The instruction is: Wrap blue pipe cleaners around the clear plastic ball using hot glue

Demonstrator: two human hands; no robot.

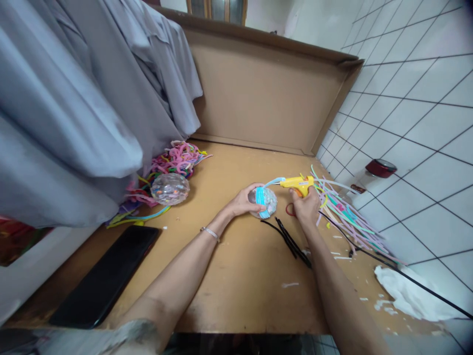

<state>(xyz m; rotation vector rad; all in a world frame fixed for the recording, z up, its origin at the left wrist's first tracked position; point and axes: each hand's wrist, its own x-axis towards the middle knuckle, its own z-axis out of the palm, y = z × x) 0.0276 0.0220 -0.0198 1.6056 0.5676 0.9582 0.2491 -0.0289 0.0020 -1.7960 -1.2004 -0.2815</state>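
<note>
My left hand [246, 201] grips a clear round ball [271, 199] from its left side, over the table. Light blue pipe cleaner [262, 201] is wrapped in a band around the ball, and a loose end sticks out toward the upper right. My right hand [306, 203] is closed around the handle of a yellow glue gun [296, 184], its nozzle pointing left near that loose blue end. Whether the nozzle touches it I cannot tell. Black pipe cleaners [290, 239] lie on the table between my arms.
A second clear ball [170, 189] sits by a pile of colourful pipe cleaners [179, 157] at left. A black phone [107, 276] lies nearer. Pastel pipe cleaners [349, 217], a black cord [414, 281], white tissue [414, 293] and a red-lidded jar [380, 168] are along the tiled wall.
</note>
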